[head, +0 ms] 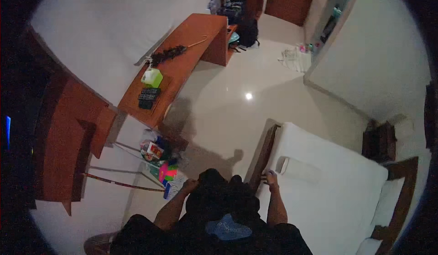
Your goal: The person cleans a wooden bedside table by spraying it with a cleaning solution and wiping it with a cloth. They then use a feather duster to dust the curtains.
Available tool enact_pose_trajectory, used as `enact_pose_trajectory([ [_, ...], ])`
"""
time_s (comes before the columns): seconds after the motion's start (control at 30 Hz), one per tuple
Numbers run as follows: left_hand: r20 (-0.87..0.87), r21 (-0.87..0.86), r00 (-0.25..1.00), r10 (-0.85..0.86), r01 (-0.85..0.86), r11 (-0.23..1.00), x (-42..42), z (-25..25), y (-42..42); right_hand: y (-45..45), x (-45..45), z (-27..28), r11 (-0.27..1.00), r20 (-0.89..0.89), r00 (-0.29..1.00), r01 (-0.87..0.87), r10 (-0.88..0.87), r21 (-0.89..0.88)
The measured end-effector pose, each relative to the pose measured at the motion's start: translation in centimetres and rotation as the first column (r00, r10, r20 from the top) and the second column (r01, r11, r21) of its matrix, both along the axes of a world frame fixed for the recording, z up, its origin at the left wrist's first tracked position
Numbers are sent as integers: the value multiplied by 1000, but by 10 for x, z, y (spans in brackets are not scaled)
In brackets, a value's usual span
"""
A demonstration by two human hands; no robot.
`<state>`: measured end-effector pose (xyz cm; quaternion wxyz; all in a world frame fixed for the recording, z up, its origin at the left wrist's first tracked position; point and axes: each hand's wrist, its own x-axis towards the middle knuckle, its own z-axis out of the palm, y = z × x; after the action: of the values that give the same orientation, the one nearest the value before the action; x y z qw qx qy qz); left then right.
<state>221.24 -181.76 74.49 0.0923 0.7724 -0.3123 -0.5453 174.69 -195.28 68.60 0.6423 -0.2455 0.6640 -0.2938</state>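
My left hand [190, 185] hangs beside my dark-clothed thigh with its fingers curled. I cannot make out whether anything is in it. My right hand [270, 179] is over the near edge of the bed [318, 207], its fingers bent and somewhat apart, and no object shows between them. Just beyond that hand lies a white flat rectangular thing [301, 170] on the white sheet, too blurred to name. A dark wooden bed frame [265, 156] runs along the bed's foot.
To my left, a mop [174, 186], a long pole [123, 182] and several bagged goods [153, 150] crowd the floor. The wooden desk [205, 32] carries a feather duster [169, 54], a green box [152, 78] and a keyboard [149, 94]. A black backpack [248, 32] stands farther off.
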Motion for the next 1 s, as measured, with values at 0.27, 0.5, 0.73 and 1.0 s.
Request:
enact_pose_trajectory([
  [0.27,-183,1,965,186,-189,982,-62,-35,-130,-226,-114,-105,648,-418,806,-588,418,-485],
  [0.5,-33,98,917,-397,398,912,-35,-88,-190,-253,-53,-12,710,-441,689,-688,575,-150],
  [0.73,206,-146,909,-363,395,907,-58,-57,-518,-272,-102,-21,748,-436,633,-642,640,167],
  [1.0,-87,-408,990,-116,71,910,-56,27,-769,-464,-43,-30,746,-310,686,-648,659,153],
])
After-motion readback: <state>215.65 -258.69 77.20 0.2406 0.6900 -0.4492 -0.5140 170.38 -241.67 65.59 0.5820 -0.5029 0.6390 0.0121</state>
